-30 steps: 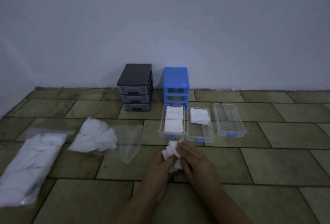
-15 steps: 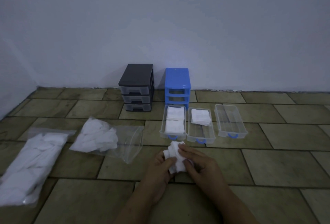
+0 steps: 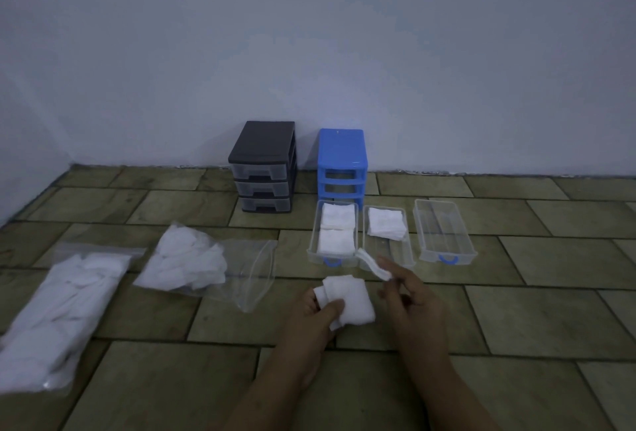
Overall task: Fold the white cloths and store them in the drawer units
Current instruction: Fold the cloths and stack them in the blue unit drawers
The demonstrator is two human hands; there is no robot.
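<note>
At the lower centre of the frame a small stack of white cloths [image 3: 347, 300] is gripped under the thumb of the left hand [image 3: 315, 319], while one folded cloth [image 3: 373, 265] is pinched in the fingertips of the right hand [image 3: 411, 296], just in front of the middle drawer [image 3: 387, 241] on the floor. The light pinch could let the fold spring open. The stack could also be fanned loose if the thumb's pressure is eased.

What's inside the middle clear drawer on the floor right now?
The middle drawer holds one folded white cloth at its far end. The right hand holds a cloth strip over the near end, covering part of the drawer floor there.
</note>
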